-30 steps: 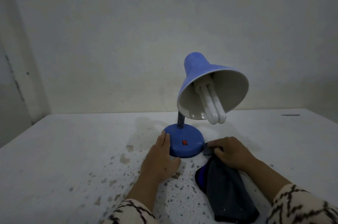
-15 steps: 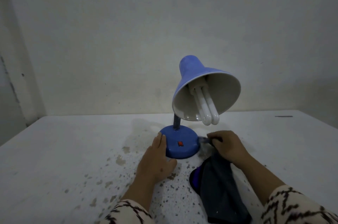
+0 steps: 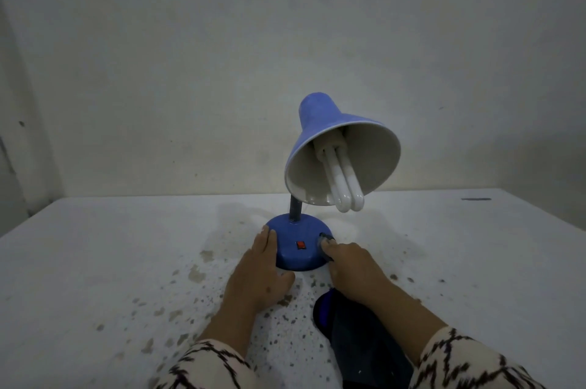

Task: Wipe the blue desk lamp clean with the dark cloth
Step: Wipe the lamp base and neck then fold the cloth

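While left hand (image 3: pixel 257 274) flat steadies lamp base (image 3: pixel 296 250) | right grip (image 3: pixel 348 265) pinches dark cloth (image 3: pixel 364 344)

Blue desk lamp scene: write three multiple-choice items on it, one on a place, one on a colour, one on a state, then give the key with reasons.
1. Where does the left hand rest?
A. On the shade
B. Against the left side of the lamp base
C. On the bulb

2. What colour is the switch on the base?
A. Red
B. Green
C. White

3. What is the right hand doing?
A. Lying flat and empty on the table
B. Lifting the lamp off the table
C. Pressing the dark cloth onto the right side of the base

Key:
1. B, its straight fingers lie along the base's left edge.
2. A, a small red rectangle shows on the front of the base.
3. C, its fingers hold a fold of cloth on the base, the rest trailing over the table toward the person.
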`<action>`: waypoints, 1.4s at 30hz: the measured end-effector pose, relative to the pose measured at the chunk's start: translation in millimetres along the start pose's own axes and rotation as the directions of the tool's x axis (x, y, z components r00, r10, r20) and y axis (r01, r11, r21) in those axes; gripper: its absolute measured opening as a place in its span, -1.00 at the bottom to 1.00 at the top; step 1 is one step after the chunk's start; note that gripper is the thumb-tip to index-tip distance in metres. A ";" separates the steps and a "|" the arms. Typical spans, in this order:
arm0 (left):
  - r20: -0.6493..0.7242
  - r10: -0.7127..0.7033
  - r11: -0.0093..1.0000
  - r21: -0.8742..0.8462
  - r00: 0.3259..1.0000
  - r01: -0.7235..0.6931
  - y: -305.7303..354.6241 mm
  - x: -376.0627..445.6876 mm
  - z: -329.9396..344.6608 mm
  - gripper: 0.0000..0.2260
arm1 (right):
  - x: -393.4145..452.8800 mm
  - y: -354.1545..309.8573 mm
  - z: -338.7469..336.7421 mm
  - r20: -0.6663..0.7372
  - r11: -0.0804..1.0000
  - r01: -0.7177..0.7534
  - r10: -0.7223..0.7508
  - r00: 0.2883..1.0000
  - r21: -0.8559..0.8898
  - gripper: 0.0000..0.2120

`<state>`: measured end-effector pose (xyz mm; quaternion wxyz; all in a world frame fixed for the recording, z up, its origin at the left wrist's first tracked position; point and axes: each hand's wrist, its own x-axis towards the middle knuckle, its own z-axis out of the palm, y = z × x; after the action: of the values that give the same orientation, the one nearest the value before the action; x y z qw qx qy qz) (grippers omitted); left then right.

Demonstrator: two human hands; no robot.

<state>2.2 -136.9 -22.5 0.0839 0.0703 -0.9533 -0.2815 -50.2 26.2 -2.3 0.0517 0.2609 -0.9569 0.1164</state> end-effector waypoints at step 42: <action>-0.050 0.103 0.717 -0.688 0.993 -0.109 130.5 -58.2 23.7 -0.86 | -94.5 28.0 -82.4 0.072 -0.127 -0.047 0.194 0.978 0.991 -0.78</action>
<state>42.9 -5.4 22.4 0.1239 -0.0195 -0.7824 -0.6101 19.7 116.3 56.8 -0.1239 0.1168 -0.5650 0.8073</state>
